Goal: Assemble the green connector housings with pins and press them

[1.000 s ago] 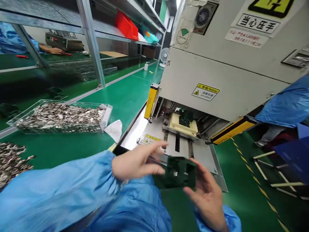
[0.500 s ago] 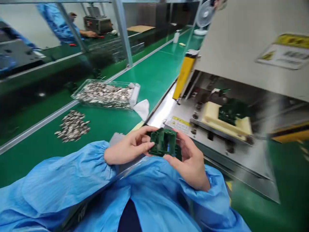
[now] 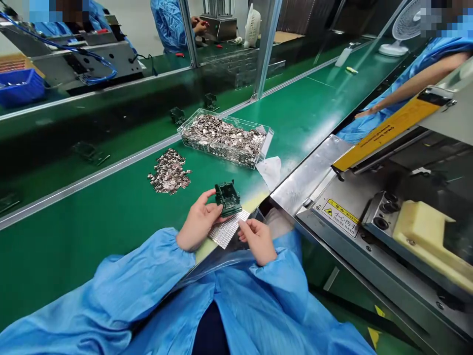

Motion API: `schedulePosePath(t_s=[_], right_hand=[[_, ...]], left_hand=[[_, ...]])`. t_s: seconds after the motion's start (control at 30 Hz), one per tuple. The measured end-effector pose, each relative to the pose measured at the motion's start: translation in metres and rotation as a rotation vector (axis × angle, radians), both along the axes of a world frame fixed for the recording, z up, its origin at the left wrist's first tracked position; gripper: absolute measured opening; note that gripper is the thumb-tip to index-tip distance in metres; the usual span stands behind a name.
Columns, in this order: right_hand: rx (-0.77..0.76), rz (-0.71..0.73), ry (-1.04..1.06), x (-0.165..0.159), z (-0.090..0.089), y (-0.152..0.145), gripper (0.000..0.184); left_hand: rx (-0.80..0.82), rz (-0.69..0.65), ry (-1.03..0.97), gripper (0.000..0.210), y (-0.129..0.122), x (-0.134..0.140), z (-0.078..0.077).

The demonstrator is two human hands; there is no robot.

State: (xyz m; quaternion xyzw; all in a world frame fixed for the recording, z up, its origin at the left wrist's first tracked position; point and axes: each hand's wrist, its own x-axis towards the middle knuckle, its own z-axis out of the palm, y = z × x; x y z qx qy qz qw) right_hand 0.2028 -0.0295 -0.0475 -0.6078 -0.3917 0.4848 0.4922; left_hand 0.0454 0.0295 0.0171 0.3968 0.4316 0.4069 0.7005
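Observation:
My left hand (image 3: 201,219) is closed on a dark green plastic housing (image 3: 228,198), thumb on its near side, its open, ribbed face turned upward. Just below the housing is a sheet of small silvery labels (image 3: 224,233) in a grid, at the near edge of the table. My right hand (image 3: 257,240) has its thumb and forefinger pinched together at the sheet's right edge. Whether a loose label is between those fingertips is too small to tell. Beyond my hands lies a loose pile of small metal pieces (image 3: 170,171).
A clear plastic box (image 3: 264,150) full of metal pieces stands behind, a white cloth (image 3: 270,171) beside it. At right is a machine with a yellow safety bar (image 3: 391,133), warning label (image 3: 340,217) and cream fixture (image 3: 424,246). A co-worker's arm (image 3: 417,93) reaches in beyond it.
My view has swung right to left, away from the machine. My right hand has let go of the green housing and moved to the label sheet; my left hand still holds the housing.

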Motion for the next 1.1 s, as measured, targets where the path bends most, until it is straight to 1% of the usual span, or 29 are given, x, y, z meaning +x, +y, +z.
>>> schedulePosePath(t_s=[0.1,0.17,0.27,0.37,0.47,0.53,0.6,0.63,0.73,0.83,0.9,1.0,1.03,1.1], right_hand=[[0.062,-0.056,-0.035,-0.014,-0.006,-0.003,0.05],[0.109,-0.09,-0.081,-0.018,-0.012,-0.005,0.049],[0.167,-0.107,-0.173,-0.018,-0.022,-0.007,0.046],[0.199,-0.051,-0.262,-0.012,-0.03,-0.007,0.044],[0.184,0.102,-0.324,-0.001,-0.03,-0.01,0.041],[0.148,0.201,-0.353,0.008,-0.023,-0.014,0.037],[0.114,0.251,-0.38,0.016,-0.01,-0.018,0.03],[0.101,0.252,-0.392,0.02,-0.001,-0.019,0.027],[0.121,0.165,-0.392,0.026,0.032,-0.019,0.016],[0.236,0.072,-0.363,0.022,0.056,-0.011,0.013],[0.336,0.052,-0.392,0.016,0.064,-0.004,0.014],[0.481,-0.03,-0.471,0.006,0.064,0.004,0.013],[0.504,-0.061,-0.491,0.003,0.062,0.006,0.012],[0.495,-0.099,-0.517,-0.002,0.06,0.008,0.01]], left_hand=[[0.046,-0.008,-0.014,0.076,0.007,0.016,-0.012],[0.076,-0.02,-0.004,0.074,0.01,0.018,-0.017],[0.087,-0.041,-0.005,0.073,0.01,0.015,-0.019],[0.083,-0.056,-0.035,0.074,0.009,0.013,-0.019],[0.092,-0.064,-0.056,0.071,0.009,0.012,-0.022],[0.119,-0.065,-0.059,0.064,0.008,0.012,-0.024],[0.156,-0.075,-0.059,0.057,0.007,0.011,-0.027],[0.172,-0.083,-0.06,0.055,0.006,0.011,-0.027],[0.203,-0.095,-0.053,0.051,0.003,0.011,-0.025],[0.246,-0.081,-0.025,0.052,0.0,0.013,-0.021],[0.275,-0.072,-0.017,0.051,-0.002,0.013,-0.02],[0.325,-0.08,-0.013,0.047,-0.004,0.013,-0.022],[0.348,-0.086,-0.009,0.045,-0.005,0.013,-0.023],[0.401,-0.088,0.005,0.041,-0.006,0.012,-0.025]])
